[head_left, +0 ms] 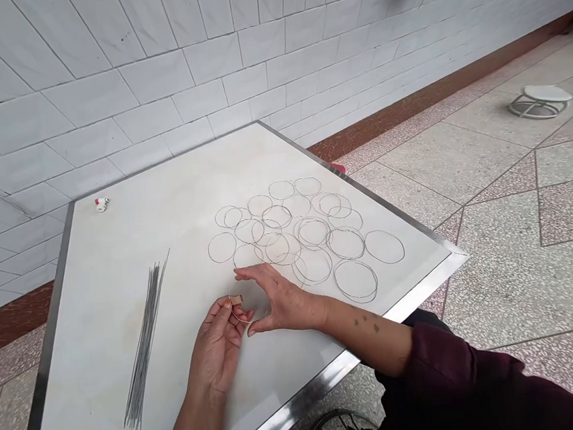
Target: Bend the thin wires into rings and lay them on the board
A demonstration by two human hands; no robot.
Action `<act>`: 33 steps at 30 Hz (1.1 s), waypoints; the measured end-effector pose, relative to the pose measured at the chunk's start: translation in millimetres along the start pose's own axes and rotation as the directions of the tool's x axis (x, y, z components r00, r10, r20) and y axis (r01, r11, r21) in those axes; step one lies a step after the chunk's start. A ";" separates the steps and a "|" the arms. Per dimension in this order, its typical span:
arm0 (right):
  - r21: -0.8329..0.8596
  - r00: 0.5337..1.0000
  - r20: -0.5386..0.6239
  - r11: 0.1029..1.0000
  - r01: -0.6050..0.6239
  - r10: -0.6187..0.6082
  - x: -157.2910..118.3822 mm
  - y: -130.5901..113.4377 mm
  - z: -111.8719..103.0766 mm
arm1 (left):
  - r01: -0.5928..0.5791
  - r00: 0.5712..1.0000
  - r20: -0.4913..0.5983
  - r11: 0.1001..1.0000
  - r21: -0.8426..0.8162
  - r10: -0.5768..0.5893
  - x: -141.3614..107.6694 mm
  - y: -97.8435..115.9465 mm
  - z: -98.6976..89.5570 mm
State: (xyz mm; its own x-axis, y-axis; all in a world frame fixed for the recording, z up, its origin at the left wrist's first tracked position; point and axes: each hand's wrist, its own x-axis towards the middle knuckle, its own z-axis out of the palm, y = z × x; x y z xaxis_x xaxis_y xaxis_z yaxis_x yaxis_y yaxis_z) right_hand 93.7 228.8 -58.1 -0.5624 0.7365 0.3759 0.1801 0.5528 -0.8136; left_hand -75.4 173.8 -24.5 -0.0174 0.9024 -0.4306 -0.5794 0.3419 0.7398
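So closest up is a dark maroon sleeve [461, 374], with the bare forearm running out over the table's metal edging [424, 296]. Left hand [220, 348] has a curved wire [239, 319] pinched between thumb and fingertips, right by a little tan piece [236, 299] (tape? can't tell). Right hand [288, 300] is spread in a wide C, thumb tip near the wire; can't tell if it's actually touching. The wire sits between the two hands, over the near part of the white tabletop [183, 184].

What could go wrong, imo: thin wire is springy, so a loose left pinch could let it flick away, or an end could poke a finger. Uneven bending might kink it too. And the wire hoops [295, 231] lie overlapping just past the right hand, so a careless swing could drag or tangle them.

Elsewhere: a bundle of straight wires [147, 341] left of the left hand, clear of the fingers, and a small red-and-white item [102, 204] at the far corner. Tiled wall [212, 54] blocks the far side.
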 end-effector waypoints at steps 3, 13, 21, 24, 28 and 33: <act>0.027 1.000 -0.015 1.000 0.006 -0.006 -0.1 1.3 -0.1 | -0.002 0.998 0.063 0.999 -0.050 0.005 -1.1 -0.8 2.3; -0.069 0.999 -0.014 0.997 0.043 -0.044 -0.1 1.3 0.2 | -0.010 1.000 -0.002 0.998 -0.058 0.010 -3.9 -0.6 6.7; -0.095 0.997 -0.006 0.993 0.072 -0.073 -0.4 -1.0 -2.7 | -0.006 1.000 0.025 1.000 -0.008 0.006 -4.1 -0.4 6.6; -0.092 0.998 0.010 0.993 0.070 -0.069 -0.1 -0.6 -3.8 | -0.020 0.999 0.028 1.000 -0.012 0.020 -3.7 -1.6 5.9; -0.048 0.999 0.020 0.998 0.049 -0.049 0.0 1.1 -2.2 | -0.030 0.999 -0.026 0.998 -0.048 0.029 -2.4 -4.1 6.3; 0.057 1.000 0.007 0.998 0.023 -0.024 -0.2 3.5 0.8 | -0.035 0.998 -0.058 0.998 -0.058 0.031 -2.2 -5.7 9.3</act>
State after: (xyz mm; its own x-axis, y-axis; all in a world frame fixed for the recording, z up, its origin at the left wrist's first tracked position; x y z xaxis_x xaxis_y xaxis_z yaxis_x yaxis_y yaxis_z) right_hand 93.8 230.2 -61.4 -0.5721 0.7204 0.3921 0.1207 0.5468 -0.8285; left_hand -64.4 172.3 -22.9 -0.0826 0.8960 -0.4363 -0.6245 0.2946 0.7233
